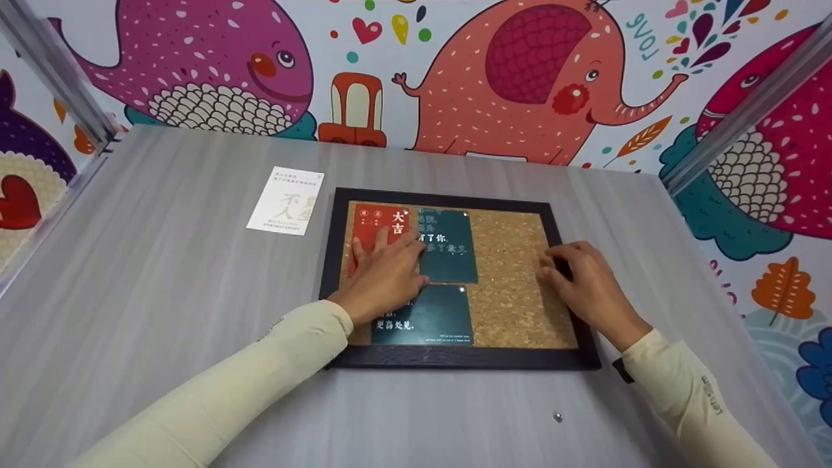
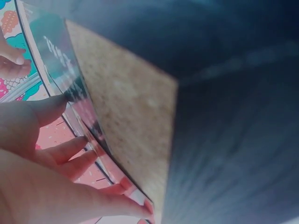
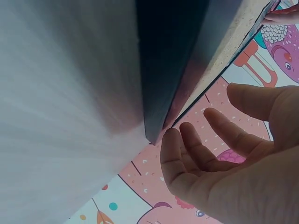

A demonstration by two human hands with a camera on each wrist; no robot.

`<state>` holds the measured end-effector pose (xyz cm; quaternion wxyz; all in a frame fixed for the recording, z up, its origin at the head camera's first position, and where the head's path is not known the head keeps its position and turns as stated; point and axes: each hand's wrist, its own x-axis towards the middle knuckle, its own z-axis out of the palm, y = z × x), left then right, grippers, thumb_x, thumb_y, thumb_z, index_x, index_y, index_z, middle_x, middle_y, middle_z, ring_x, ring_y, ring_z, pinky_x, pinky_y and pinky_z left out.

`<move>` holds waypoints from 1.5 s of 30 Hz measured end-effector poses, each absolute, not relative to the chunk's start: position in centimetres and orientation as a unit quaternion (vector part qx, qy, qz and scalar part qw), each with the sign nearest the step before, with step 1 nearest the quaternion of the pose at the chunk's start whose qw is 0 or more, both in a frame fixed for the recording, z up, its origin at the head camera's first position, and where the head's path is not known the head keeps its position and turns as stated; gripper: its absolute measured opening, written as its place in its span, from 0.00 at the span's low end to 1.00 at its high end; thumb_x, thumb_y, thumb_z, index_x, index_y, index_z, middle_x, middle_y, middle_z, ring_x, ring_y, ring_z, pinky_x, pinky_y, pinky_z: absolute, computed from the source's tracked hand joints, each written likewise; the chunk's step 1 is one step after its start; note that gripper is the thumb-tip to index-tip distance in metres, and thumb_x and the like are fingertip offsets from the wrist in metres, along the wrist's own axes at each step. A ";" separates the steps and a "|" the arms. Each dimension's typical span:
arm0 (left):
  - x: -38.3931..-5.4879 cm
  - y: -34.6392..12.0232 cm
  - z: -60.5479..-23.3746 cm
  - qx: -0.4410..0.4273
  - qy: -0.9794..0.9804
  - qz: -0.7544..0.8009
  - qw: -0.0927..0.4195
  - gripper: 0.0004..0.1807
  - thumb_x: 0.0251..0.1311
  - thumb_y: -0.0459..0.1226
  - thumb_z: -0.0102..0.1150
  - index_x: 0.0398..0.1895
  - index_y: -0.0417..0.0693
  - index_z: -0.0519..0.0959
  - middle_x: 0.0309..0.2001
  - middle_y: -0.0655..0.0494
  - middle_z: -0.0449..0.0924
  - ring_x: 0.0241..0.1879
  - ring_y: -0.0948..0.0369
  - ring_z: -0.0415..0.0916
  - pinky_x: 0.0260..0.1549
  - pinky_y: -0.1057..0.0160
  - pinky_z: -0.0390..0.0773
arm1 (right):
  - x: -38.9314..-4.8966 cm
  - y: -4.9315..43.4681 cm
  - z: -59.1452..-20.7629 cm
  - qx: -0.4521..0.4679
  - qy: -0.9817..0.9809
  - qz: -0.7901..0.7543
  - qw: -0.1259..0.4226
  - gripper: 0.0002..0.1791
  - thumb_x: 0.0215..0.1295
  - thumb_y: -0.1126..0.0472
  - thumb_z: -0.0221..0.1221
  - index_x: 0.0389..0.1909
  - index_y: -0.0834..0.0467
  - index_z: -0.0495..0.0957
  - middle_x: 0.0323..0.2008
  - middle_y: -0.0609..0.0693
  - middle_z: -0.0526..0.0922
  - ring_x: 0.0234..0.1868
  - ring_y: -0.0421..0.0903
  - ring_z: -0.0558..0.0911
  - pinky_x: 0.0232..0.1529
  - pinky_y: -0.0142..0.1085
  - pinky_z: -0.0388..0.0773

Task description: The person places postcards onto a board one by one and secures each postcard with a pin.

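A black-framed cork board (image 1: pixel 513 279) lies flat on the table. My left hand (image 1: pixel 385 270) rests on the red card (image 1: pixel 374 224) at the board's upper left, its fingers spread and fairly straight. Two dark green cards, an upper one (image 1: pixel 448 260) and a lower one (image 1: pixel 439 318), lie beside and below it, with shiny pins at their top right corners. By the board's right border is my right hand (image 1: pixel 588 286), fingers loosely bent. The right wrist view shows nothing in that hand (image 3: pixel 219 154); its fingertips are close to the black frame (image 3: pixel 163 70).
A white printed card (image 1: pixel 286 201) lies on the table left of the board. One small shiny pin (image 1: pixel 558 417) sits in front of the board, toward the right. Behind the table stands a wall with cartoon animals (image 1: pixel 520 71), with metal posts (image 1: pixel 747 91) at the corners.
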<state>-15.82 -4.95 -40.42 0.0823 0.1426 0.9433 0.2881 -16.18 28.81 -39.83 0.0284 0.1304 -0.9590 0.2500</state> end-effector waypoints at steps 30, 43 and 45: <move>-15.9 -4.8 -40.5 0.148 0.945 0.282 0.077 0.32 0.74 0.42 0.70 0.78 0.44 0.76 0.84 0.46 0.64 0.86 0.33 0.46 0.73 0.15 0.29 | -12.4 31.6 -40.5 0.096 -0.967 0.237 -0.021 0.31 0.80 0.61 0.66 0.75 0.73 0.71 0.59 0.74 0.77 0.56 0.65 0.82 0.57 0.63 0.81; -15.9 -4.9 -40.6 0.142 0.945 0.285 0.078 0.32 0.74 0.43 0.70 0.79 0.46 0.76 0.85 0.48 0.64 0.86 0.34 0.46 0.73 0.15 0.29 | -12.4 32.7 -41.1 0.131 -0.954 0.267 -0.039 0.28 0.80 0.71 0.62 0.75 0.76 0.70 0.43 0.55 0.76 0.41 0.46 0.73 0.41 0.33 0.72; -16.0 -4.9 -40.7 0.142 0.945 0.286 0.077 0.32 0.74 0.43 0.70 0.79 0.46 0.76 0.85 0.48 0.64 0.86 0.35 0.47 0.73 0.15 0.29 | -12.4 32.8 -41.1 0.137 -0.952 0.269 -0.041 0.28 0.79 0.72 0.62 0.75 0.77 0.70 0.43 0.54 0.75 0.41 0.46 0.73 0.40 0.32 0.71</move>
